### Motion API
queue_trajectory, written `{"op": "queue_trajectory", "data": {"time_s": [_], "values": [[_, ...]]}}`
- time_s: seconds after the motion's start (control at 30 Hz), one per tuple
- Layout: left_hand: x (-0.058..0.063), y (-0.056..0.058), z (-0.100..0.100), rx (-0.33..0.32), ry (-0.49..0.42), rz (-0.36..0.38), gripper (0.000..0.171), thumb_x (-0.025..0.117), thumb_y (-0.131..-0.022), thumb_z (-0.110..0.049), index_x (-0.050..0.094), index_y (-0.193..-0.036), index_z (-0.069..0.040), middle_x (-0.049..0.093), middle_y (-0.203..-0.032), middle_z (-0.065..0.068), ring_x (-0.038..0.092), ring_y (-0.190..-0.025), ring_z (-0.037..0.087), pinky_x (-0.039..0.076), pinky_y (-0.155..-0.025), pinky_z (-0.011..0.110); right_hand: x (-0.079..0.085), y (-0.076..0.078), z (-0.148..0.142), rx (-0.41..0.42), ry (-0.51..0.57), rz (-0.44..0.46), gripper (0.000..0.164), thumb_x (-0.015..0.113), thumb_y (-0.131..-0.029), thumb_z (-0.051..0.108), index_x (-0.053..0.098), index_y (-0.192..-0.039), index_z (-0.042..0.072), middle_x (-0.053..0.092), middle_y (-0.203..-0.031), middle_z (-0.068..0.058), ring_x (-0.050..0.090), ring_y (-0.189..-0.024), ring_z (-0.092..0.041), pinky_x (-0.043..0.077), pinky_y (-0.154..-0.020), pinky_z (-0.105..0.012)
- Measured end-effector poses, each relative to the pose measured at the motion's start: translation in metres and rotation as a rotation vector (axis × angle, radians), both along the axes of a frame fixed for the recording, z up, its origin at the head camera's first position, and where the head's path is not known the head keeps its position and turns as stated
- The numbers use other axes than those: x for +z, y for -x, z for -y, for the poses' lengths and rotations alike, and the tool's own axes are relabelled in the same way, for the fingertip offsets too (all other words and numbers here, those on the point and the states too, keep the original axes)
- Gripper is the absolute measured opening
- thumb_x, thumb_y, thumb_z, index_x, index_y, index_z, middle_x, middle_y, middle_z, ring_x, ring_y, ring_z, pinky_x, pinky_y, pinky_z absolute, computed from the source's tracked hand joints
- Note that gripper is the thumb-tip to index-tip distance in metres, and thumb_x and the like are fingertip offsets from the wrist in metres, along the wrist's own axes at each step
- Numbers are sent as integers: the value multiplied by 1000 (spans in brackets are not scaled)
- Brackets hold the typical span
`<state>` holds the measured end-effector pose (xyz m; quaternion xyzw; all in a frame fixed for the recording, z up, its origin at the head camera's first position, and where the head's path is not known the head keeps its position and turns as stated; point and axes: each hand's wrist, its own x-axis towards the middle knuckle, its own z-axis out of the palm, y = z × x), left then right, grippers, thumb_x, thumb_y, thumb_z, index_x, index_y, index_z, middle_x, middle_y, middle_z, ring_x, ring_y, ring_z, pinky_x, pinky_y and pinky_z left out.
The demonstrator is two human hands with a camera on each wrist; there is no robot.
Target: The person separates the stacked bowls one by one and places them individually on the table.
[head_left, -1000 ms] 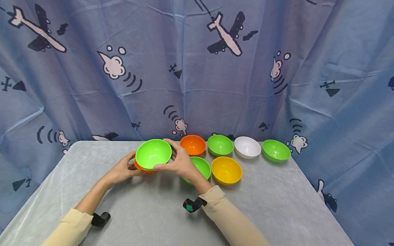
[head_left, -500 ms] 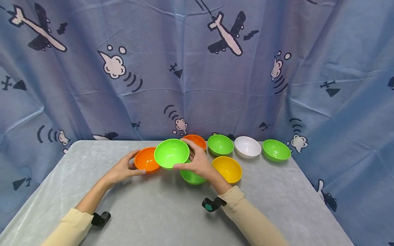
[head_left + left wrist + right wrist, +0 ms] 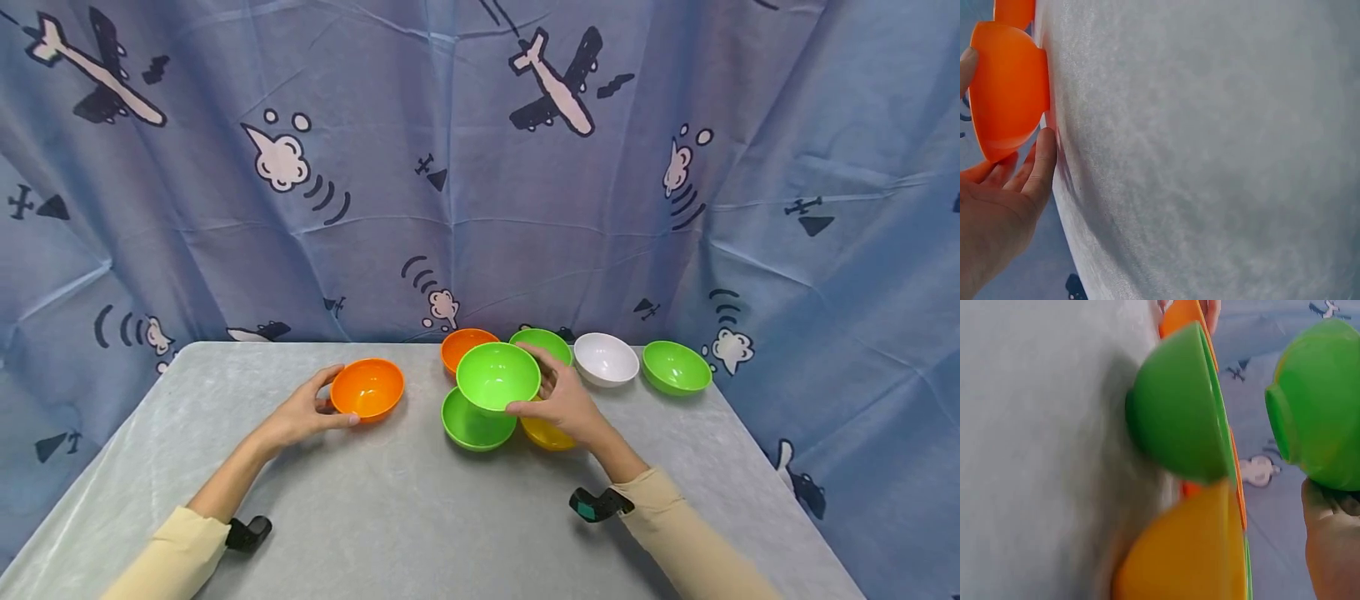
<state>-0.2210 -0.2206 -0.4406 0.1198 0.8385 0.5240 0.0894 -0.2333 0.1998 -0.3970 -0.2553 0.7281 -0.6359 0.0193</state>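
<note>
My left hand (image 3: 311, 408) grips an orange bowl (image 3: 367, 389) that stands upright on the table, thumb at the near rim and fingers round its left side. In the left wrist view that bowl (image 3: 1010, 87) is seen side-on, its base at the tabletop. Held in the air by my right hand (image 3: 558, 396) is a bright green bowl (image 3: 497, 377), pinched at its right side. Its underside and foot show in the right wrist view, where the held bowl (image 3: 1322, 403) hangs apart from the bowls below. Under it stand another green bowl (image 3: 477, 425) and a partly hidden yellow bowl (image 3: 547, 435).
Along the back edge of the grey-covered table (image 3: 420, 517) stand a second orange bowl (image 3: 459, 348), a green bowl (image 3: 551, 340) partly covered by my right hand, a white bowl (image 3: 606, 360) and a further green bowl (image 3: 677, 368). A patterned blue curtain (image 3: 360, 167) hangs behind.
My right hand has carried the green bowl rightward, from over the left orange bowl to above the front green and yellow bowls. My left hand stays at the orange bowl, now fully uncovered.
</note>
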Motion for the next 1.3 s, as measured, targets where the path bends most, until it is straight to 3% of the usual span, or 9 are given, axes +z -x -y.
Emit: {"op": "queue_trajectory", "data": {"time_s": [0.27, 0.53, 0.9, 1.13, 1.3], "values": [[-1, 1, 0, 0, 1, 0, 96, 82, -89, -21, 20, -160, -1, 18, -162, 28, 50, -127, 49, 40, -104, 61, -1, 1, -39, -65, -29, -54, 84, 90, -77, 2, 46, -148, -3, 48, -146, -19, 51, -126, -23, 41, -105, -26], [-1, 1, 1, 2, -1, 7, 97, 83, -89, -22, 20, -160, -1, 18, -161, 28, 49, -128, 50, 38, -105, 62, 4, -1, -71, -105, -45, -45, 81, 81, -80, -10, 41, -150, -7, 45, -147, -23, 51, -124, -16, 42, -103, -21], [-1, 2, 1, -1, 2, 8, 95, 82, -89, -21, 22, -159, -2, 19, -161, 28, 52, -126, 48, 38, -105, 62, 5, -11, -126, -251, -175, -11, 81, 80, -86, -3, 35, -154, -4, 37, -154, -23, 42, -130, -9, 36, -102, -14], [0, 2, 1, 4, 7, 3, 95, 83, -88, -21, 23, -159, -2, 20, -161, 27, 54, -125, 47, 39, -105, 61, -6, -18, -157, -279, -234, -47, 82, 79, -85, -5, 35, -155, -4, 38, -153, -19, 43, -126, -4, 39, -99, -12], [0, 2, 1, 7, 18, 6, 95, 83, -88, -23, 23, -159, -2, 20, -161, 26, 55, -124, 45, 39, -104, 61, -13, -21, -171, -326, -309, -47, 83, 81, -86, 1, 36, -155, -3, 38, -153, -24, 43, -126, -4, 39, -95, -10]]}}
